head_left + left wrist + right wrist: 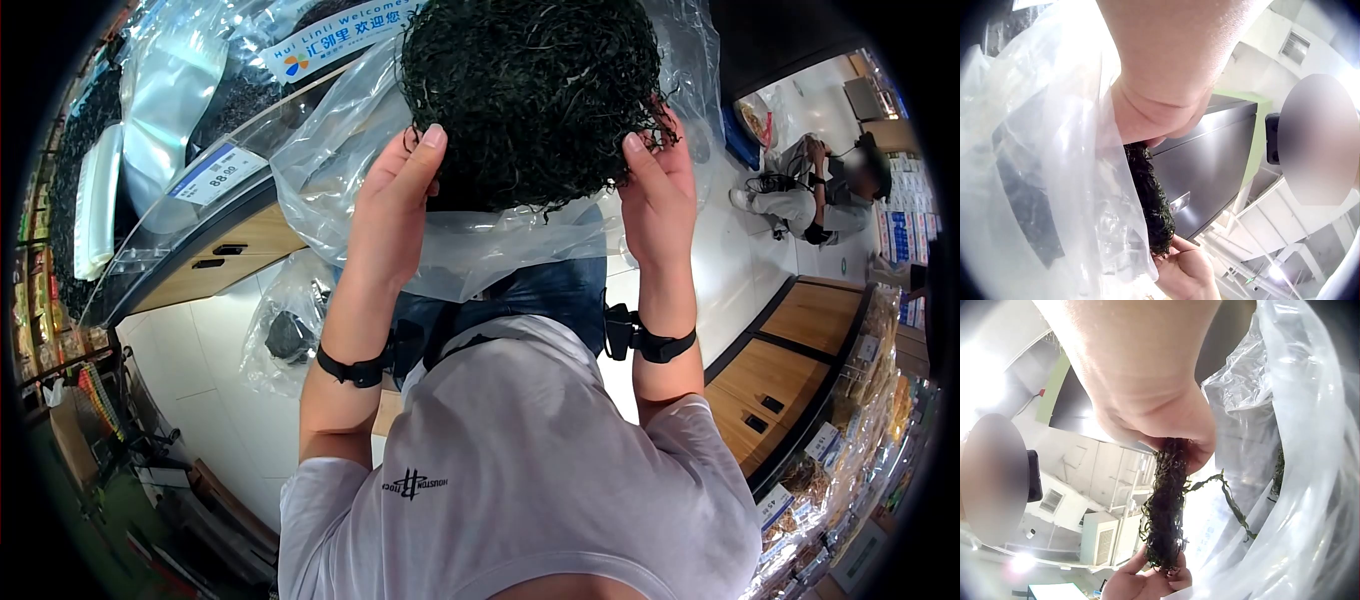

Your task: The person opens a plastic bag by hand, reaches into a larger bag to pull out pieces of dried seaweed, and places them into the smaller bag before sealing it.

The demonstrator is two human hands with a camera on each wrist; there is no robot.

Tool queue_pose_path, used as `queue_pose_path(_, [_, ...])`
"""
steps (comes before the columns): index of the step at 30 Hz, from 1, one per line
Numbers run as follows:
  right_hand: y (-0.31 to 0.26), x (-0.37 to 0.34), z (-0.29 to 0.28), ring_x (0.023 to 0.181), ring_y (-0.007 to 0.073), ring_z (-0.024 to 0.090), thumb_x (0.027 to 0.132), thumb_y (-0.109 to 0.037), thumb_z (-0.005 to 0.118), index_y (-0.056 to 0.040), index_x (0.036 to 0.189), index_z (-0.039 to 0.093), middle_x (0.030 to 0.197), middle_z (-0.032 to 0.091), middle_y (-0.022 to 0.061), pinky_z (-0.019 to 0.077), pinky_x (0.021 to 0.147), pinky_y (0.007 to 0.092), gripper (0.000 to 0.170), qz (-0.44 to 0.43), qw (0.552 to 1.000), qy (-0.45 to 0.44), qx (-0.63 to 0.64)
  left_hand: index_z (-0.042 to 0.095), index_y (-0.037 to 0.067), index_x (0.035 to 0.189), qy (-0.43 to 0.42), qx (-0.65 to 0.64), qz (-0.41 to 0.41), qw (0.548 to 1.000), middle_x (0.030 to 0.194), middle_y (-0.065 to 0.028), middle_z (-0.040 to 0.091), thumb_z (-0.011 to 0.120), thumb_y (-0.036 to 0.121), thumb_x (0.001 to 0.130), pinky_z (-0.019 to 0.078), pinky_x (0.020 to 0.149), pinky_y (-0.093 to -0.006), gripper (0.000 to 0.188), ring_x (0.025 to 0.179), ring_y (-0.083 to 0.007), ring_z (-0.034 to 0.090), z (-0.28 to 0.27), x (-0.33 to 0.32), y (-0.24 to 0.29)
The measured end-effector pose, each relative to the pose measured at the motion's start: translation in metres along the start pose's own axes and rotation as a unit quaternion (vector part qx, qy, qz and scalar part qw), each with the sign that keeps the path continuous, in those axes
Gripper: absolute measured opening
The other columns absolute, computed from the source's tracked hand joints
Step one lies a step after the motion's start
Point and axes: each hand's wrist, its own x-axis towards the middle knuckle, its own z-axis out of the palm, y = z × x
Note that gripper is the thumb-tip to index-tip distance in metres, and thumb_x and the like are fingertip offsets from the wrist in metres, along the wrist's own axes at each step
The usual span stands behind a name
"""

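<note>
A thick disc of dried dark green seaweed, made of tangled strands, is held up before the chest. My left hand pinches its left edge, thumb on top. The right hand grips the opposite edge in the same way. A large clear plastic bag spreads behind and below the disc. In the left wrist view the seaweed shows edge-on, partly covered by the bag. One loose strand dangles towards the bag in the right wrist view. Most fingers are hidden beneath the disc.
On the left stands a store counter with a price tag and a plastic bag roll. Another bag with something dark inside sits below. A wooden cabinet is at right; a person is farther off.
</note>
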Motion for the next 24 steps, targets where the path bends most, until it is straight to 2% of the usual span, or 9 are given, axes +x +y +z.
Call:
queue_pose_path(7, [0.0,0.002,0.006,0.111,0.0124,0.059,0.1,-0.005,0.058,-0.005,0.144,0.045,0.123,0.063,0.0038,0.0462,0.097,0.0295,0.046,0.03,0.998,0.036,0.035,0.064,0.012,0.116,0.021,0.031,0.001,0.999,0.103,0.0083,0.059,0.066,0.035,0.099,0.0358,0.084,-0.0237,0.029,0.094,-0.0037,0.05,0.003,0.007,-0.001])
queue_pose_path(10, [0.008,0.001,-0.01,0.112,0.0112,0.059,0.1,-0.007,0.06,-0.0068,0.143,0.047,0.124,0.064,0.0036,0.0484,0.093,0.0291,0.045,0.031,0.998,0.049,0.011,0.062,0.004,0.125,0.099,0.054,0.022,0.993,0.12,0.0021,0.062,0.067,0.033,0.098,0.0381,0.094,-0.0251,0.04,0.11,-0.0106,0.056,0.014,0.004,-0.001])
queue_pose_path(11, [0.008,0.0,-0.01,0.112,0.0112,0.059,0.1,-0.007,0.06,-0.0068,0.143,0.047,0.124,0.064,0.0036,0.0484,0.093,0.0291,0.045,0.031,0.998,0.05,0.012,0.059,0.001,0.128,0.106,0.101,0.054,0.988,0.129,-0.007,0.059,0.073,0.032,0.094,0.0412,0.099,-0.0303,0.048,0.114,-0.0179,0.057,0.012,0.005,-0.004])
queue_pose_path(12, [0.009,-0.001,-0.011,0.115,0.0157,0.06,0.1,-0.009,0.059,-0.0064,0.142,0.048,0.127,0.063,0.0062,0.0496,0.096,0.0326,0.043,0.034,0.997,0.064,0.005,0.057,-0.001,0.132,0.112,0.148,0.085,0.979,0.138,-0.016,0.056,0.079,0.031,0.089,0.0443,0.103,-0.0356,0.057,0.119,-0.0252,0.059,0.01,0.005,-0.007])
queue_pose_path(13, [0.009,-0.003,-0.012,0.118,0.0202,0.062,0.101,-0.01,0.058,-0.006,0.141,0.049,0.131,0.062,0.0087,0.0508,0.098,0.0361,0.041,0.037,0.996,0.077,-0.002,0.057,-0.001,0.132,0.111,0.149,0.083,0.979,0.138,-0.016,0.056,0.079,0.031,0.089,0.0443,0.103,-0.0356,0.057,0.119,-0.0252,0.059,0.01,0.005,-0.008])
queue_pose_path(15, [0.009,-0.004,-0.009,0.116,0.0198,0.062,0.101,-0.011,0.058,-0.006,0.14,0.049,0.13,0.063,0.0081,0.0519,0.096,0.0358,0.04,0.048,0.995,0.082,-0.002,0.058,0.0,0.131,0.051,0.452,0.316,0.832,0.136,-0.0209,0.056,0.086,0.031,0.081,0.0485,0.098,-0.0396,0.065,0.117,-0.0342,0.06,0.008,0.006,-0.009])
queue_pose_path(16, [0.009,-0.005,-0.006,0.115,0.0193,0.063,0.101,-0.012,0.058,-0.0061,0.139,0.05,0.129,0.063,0.0075,0.053,0.094,0.0356,0.039,0.059,0.995,0.085,-0.004,0.06,0.002,0.13,0.037,0.483,0.374,0.791,0.134,-0.0215,0.056,0.091,0.027,0.071,0.049,0.096,-0.0419,0.071,0.109,-0.0382,0.059,0.014,0.006,-0.011])
queue_pose_path(20, [0.016,-0.005,0.009,0.108,0.0168,0.065,0.102,-0.016,0.06,-0.0065,0.136,0.05,0.124,0.064,0.007,0.0556,0.088,0.0338,0.037,0.062,0.995,0.08,-0.011,0.061,0.005,0.132,0.007,0.583,0.402,0.706,0.13,-0.0138,0.06,0.091,0.022,0.062,0.0503,0.092,-0.0383,0.078,0.105,-0.0347,0.058,0.048,-0.003,-0.007])
queue_pose_path(24, [0.019,-0.006,0.019,0.104,0.015,0.066,0.102,-0.019,0.061,-0.0066,0.138,0.048,0.122,0.065,0.0066,0.0559,0.085,0.032,0.04,0.077,0.995,0.068,-0.019,0.061,0.007,0.132,-0.007,0.625,0.387,0.678,0.126,-0.0104,0.061,0.089,0.019,0.063,0.0517,0.088,-0.0384,0.075,0.1,-0.0314,0.059,0.058,-0.002,-0.011])
